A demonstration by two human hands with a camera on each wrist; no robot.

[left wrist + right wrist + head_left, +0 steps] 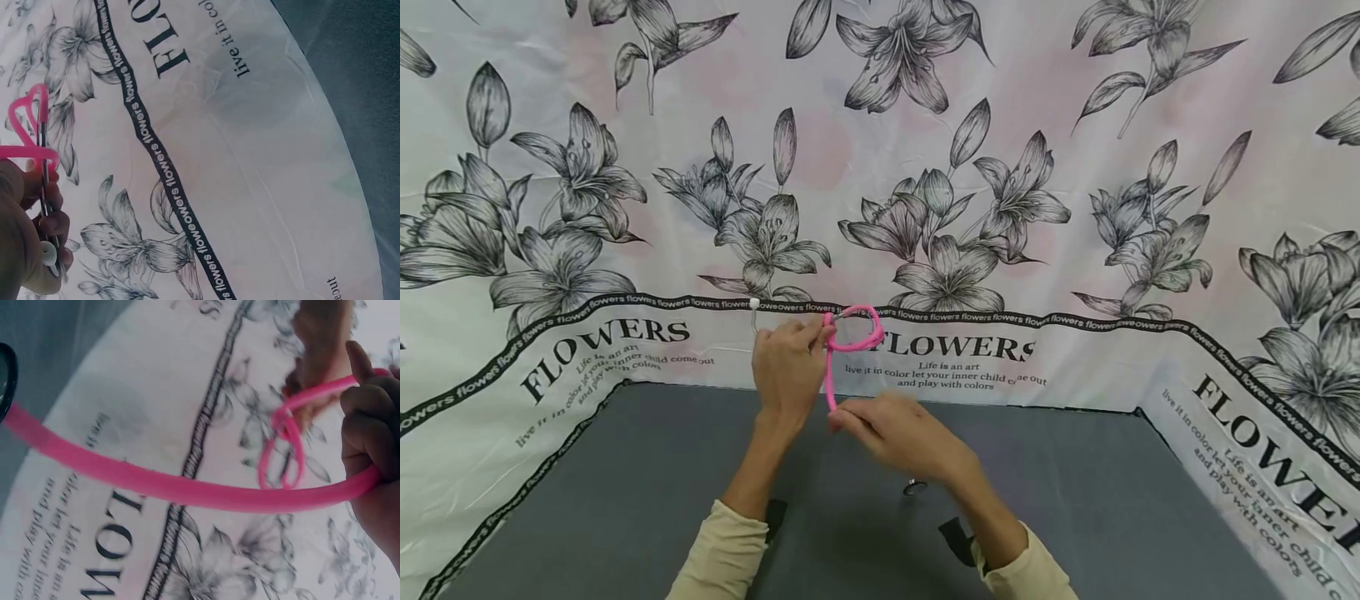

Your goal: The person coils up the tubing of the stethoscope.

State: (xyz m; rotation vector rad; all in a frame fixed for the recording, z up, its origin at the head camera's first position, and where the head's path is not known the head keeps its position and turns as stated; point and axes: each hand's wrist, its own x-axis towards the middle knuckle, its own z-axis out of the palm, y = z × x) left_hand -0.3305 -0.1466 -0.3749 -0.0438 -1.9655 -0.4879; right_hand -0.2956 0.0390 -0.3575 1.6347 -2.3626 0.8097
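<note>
A pink stethoscope point(829, 375) is held up between both hands above the grey table. My left hand point(788, 367) grips its metal ear tubes point(44, 203), with the pink tubing looped around them. One white ear tip point(755, 303) sticks out past the left hand. Lower and to the right, my right hand point(898, 433) holds the pink tubing point(231, 499) in curled fingers. From that hand the tubing runs on to the round chest piece point(914, 487), which hangs just below it. The other ear tip cannot be made out.
A grey table top point(662, 475) lies under the hands. Behind it and along both sides hangs a white cloth point(820, 167) printed with lilies, a black border band and lettering. Dark straps point(957, 542) show at the wrists beside the pale sleeves point(722, 550).
</note>
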